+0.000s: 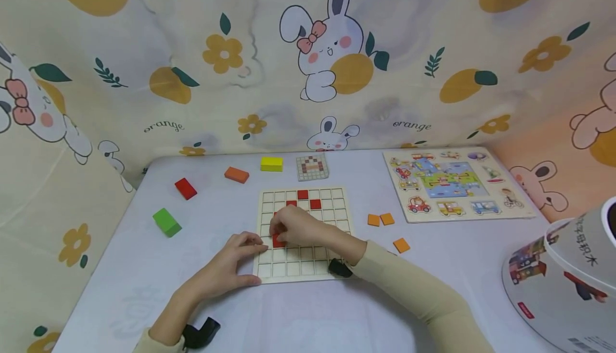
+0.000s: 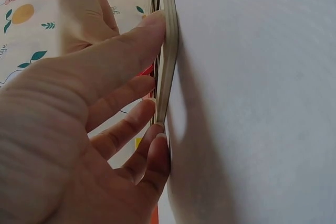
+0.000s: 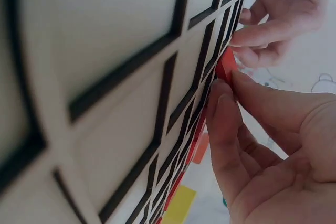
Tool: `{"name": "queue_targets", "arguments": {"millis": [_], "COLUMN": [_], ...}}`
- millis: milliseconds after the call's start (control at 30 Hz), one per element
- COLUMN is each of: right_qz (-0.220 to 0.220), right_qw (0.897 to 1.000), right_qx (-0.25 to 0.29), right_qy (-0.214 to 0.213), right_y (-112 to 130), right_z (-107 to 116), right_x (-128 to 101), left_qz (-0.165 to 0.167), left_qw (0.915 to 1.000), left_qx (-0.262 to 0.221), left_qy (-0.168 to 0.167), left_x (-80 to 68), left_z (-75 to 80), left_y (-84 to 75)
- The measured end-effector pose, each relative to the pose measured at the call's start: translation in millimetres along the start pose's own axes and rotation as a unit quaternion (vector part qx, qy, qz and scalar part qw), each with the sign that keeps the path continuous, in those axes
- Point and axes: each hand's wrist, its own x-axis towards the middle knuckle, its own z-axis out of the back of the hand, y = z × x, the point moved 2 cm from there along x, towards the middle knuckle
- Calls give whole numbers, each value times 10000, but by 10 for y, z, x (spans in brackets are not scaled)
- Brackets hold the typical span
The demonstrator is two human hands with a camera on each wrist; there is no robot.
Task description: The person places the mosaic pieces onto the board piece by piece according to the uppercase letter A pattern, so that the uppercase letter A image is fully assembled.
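Long beige sleeves on both arms; black wrist-mounted device near each bare hand.

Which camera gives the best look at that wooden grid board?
The head view: it shows the whole grid board from above. The left wrist view shows only its edge; the right wrist view shows blurred close-up cells.

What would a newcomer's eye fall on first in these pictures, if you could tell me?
Most likely the wooden grid board at the middle of the table, where the right hand pinches a red tile over a cell while the left hand steadies the board's left edge. Next come the bright loose blocks on the far left, such as the green block, and the vehicle puzzle on the far right.
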Motion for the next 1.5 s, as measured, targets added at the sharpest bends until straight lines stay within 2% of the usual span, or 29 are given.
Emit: {"name": "queue_targets", "arguments": {"millis": [100,300,433,533,633,767,867,1000,1167,1500], "right_qz": [-26,-47,-18,-71,-197,-648,-972,-1185,-1432,-1551], "right_qw": [9997,9924,9924,9946,9977,9963,9925,9896,9850,9833], "right_qx": [-237,-1225,-1213,-931,-391,251,396,282,-55,-268], "right_qy": [-15,-107,-225,-446,-513,-506,-624,-768,-958,-912], "right_y": [29,74,39,-62,-254,-573,-745,-841,-840,-800], "right_z": [-10,-8,89,257,430,567,593,559,505,484], "right_x": [6,-17,-141,-386,-741,-1266,-1596,-1865,-1996,-1957], "left_qz": [26,34,90,151,218,249,255,265,283,321], "left_qw": [10000,10000,10000,9999,9998,9997,9996,9996,9996,9994], "left_qx": [2,-30,-13,19,11,10,20,27,39,67], "left_qy": [3,-10,-18,2,29,49,71,75,67,52], "left_x": [-7,-9,6,24,34,38,38,33,25,6], "left_z": [3,3,-3,-10,-16,-21,-30,-44,-41,-11], "left_y": [3,19,16,2,-17,-32,-31,-17,-13,-12]}}
